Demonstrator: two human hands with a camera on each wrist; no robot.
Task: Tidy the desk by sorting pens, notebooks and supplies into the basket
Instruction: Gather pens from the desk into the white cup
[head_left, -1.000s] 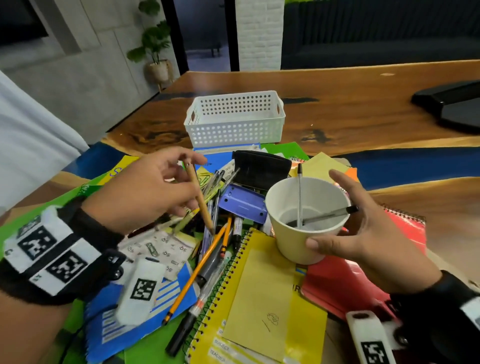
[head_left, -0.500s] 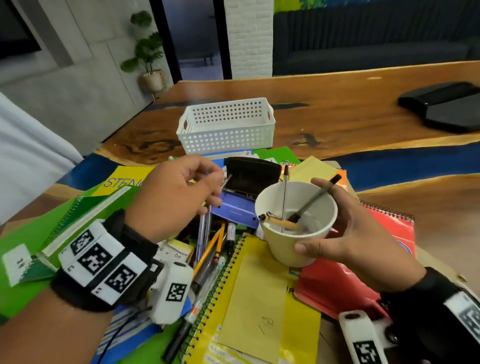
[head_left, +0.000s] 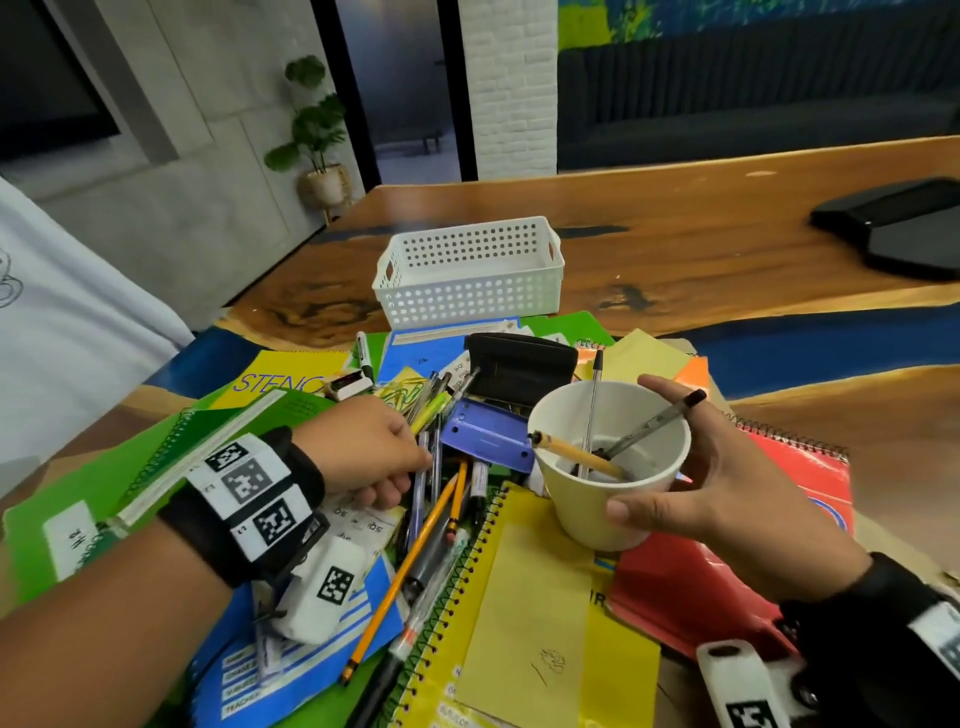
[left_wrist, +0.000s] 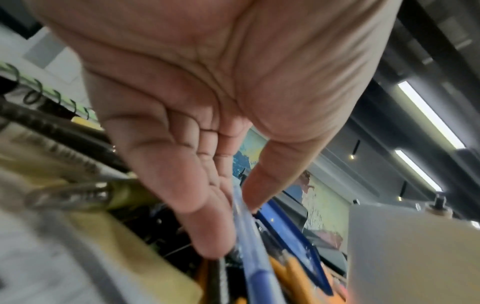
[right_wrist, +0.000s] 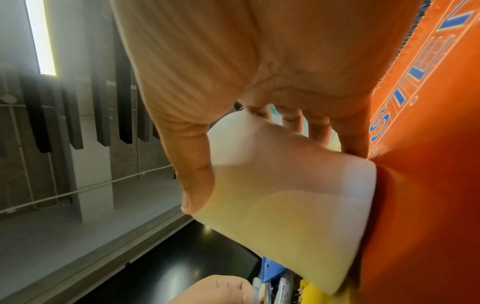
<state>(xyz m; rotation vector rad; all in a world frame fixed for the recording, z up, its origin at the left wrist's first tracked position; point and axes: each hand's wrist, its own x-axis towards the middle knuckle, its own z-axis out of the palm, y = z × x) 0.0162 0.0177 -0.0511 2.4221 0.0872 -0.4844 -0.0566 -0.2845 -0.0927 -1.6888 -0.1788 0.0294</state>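
Observation:
My right hand (head_left: 670, 457) grips a white paper cup (head_left: 608, 499) just above the clutter, thumb on the near wall and fingers round the far side; the right wrist view shows the cup (right_wrist: 285, 195) in the same grip. A yellow pencil (head_left: 576, 454) and two pens lean inside the cup. My left hand (head_left: 415, 467) reaches down into the loose pens (head_left: 441, 499) beside it. In the left wrist view, its thumb and fingers (left_wrist: 207, 226) pinch a translucent blue pen (left_wrist: 249, 242). The white perforated basket (head_left: 467, 270) stands behind the pile, and what shows of its inside is empty.
Notebooks cover the near desk: a yellow spiral one (head_left: 519, 597), a red one (head_left: 779, 519), a green one (head_left: 104, 493). A blue hole punch (head_left: 488, 436) and a black case (head_left: 519, 364) lie between the hands. A black flat object (head_left: 909, 228) sits far right on the wood.
The pencil that my left hand held a second ago now lies in the cup. That hand has dropped to the pen pile and taken a blue pen. The cup has barely moved.

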